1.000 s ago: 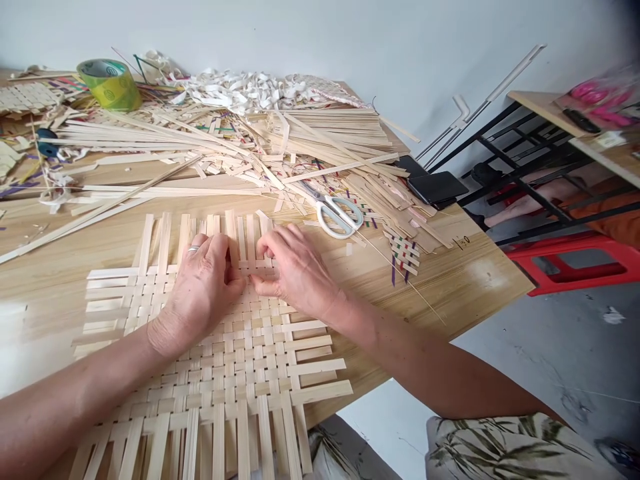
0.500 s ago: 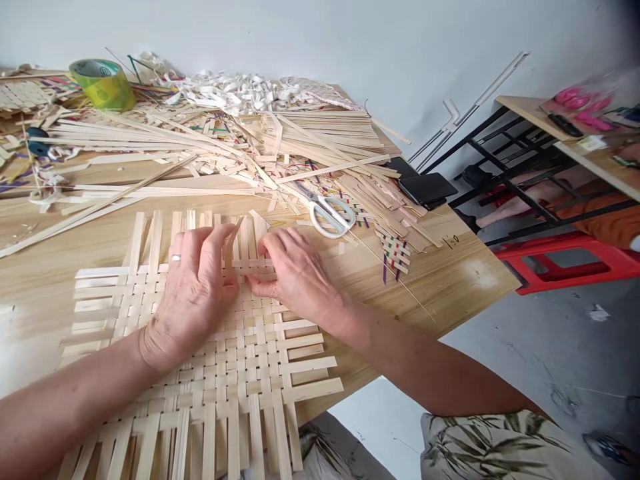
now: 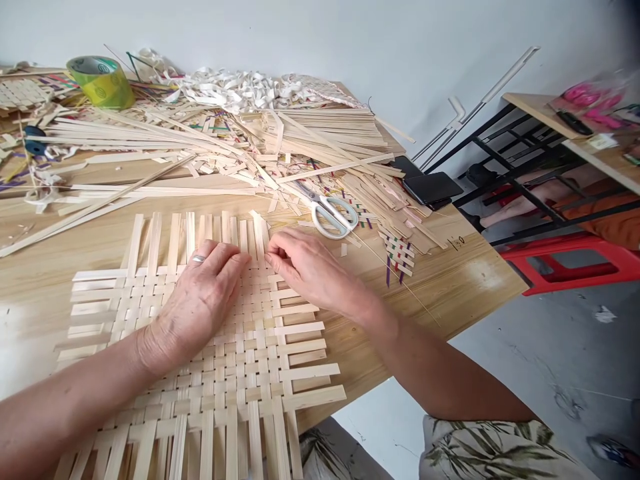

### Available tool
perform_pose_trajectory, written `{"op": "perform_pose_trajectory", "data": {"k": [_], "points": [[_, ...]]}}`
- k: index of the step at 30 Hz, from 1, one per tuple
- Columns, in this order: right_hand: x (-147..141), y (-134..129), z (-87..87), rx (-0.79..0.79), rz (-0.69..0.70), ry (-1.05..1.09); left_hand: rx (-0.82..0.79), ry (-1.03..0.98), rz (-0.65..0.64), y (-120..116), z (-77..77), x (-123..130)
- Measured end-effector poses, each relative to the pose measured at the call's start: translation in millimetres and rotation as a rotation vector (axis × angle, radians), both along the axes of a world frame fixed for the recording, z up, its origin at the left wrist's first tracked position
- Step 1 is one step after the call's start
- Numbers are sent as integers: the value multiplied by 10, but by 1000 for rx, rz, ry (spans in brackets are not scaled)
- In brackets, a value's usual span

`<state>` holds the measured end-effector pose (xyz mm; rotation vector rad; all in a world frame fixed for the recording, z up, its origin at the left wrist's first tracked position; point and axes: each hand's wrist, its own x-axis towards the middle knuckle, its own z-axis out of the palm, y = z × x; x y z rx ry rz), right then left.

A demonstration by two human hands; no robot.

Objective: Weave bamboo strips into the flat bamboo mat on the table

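A woven mat (image 3: 247, 357) of pale flat wooden strips lies on the table before me, with loose strip ends sticking out on its sides. My left hand (image 3: 203, 297), a ring on one finger, rests on its upper middle. Its fingers are bent and close together, pressing the weave near the far edge; the fingertips are partly hidden. At the far right corner, my right hand (image 3: 305, 267) is closed in a pinch on the end of a wooden strip (image 3: 260, 233). White-handled scissors (image 3: 333, 215) lie just beyond my right hand.
Loose strips (image 3: 330, 130) and offcuts cover the back of the table, with a tape roll (image 3: 107, 87) and white ribbon scraps (image 3: 240, 90). A black phone-like object (image 3: 433, 190) lies at the right edge. A red stool (image 3: 575, 267) and another person's leg show beyond.
My left hand has lowered its raised fingers from an upright strip down onto the weave. My right hand has shifted slightly right, its fingers now pinched together.
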<state>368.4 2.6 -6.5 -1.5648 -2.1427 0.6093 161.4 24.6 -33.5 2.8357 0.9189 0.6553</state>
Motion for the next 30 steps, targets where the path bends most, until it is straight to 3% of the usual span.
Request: {"op": "perform_pose_trajectory", "data": {"k": [6, 21, 30], "points": [[33, 18, 9, -87, -29, 45, 5, 31, -2, 6, -7, 11], [69, 51, 1, -101, 53, 15, 9, 50, -6, 28, -29, 19], [114, 52, -54, -91, 58, 101, 49, 26, -23, 17, -21, 14]]}}
